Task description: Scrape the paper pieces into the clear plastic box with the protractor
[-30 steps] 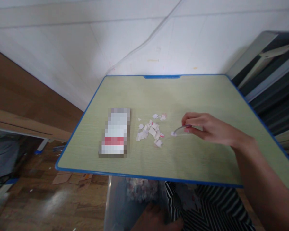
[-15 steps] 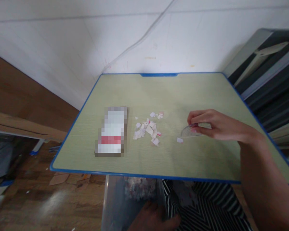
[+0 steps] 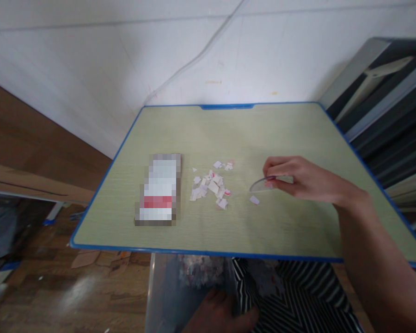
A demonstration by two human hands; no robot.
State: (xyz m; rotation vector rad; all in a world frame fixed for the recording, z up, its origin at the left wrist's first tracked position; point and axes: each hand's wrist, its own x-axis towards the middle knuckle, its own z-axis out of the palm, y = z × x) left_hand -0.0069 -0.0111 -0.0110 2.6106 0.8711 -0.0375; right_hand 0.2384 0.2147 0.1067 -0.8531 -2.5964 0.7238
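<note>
My right hand (image 3: 286,178) pinches a clear semicircular protractor (image 3: 258,186) between thumb and fingers, holding it tilted just over the table. A small piece of white paper (image 3: 254,200) lies by itself just below the protractor. To the left is a loose pile of torn paper scraps (image 3: 213,187), a few with red marks. Below the table's front edge, my left hand (image 3: 217,312) rests in shadow by my lap, thumb apart from the fingers and nothing visible in it.
The pale green table (image 3: 229,134) has a blue rim and stands against a white wall. A phone-like slab with a blurred-out screen (image 3: 161,182) lies at left. Under the front edge is a plastic bin (image 3: 162,286) with scraps inside. Folded metal-framed furniture (image 3: 384,97) stands at right.
My right hand has moved slightly left with the protractor, which shows more edge-on. The single paper piece has turned and sits slightly further left. My left hand stays put.
</note>
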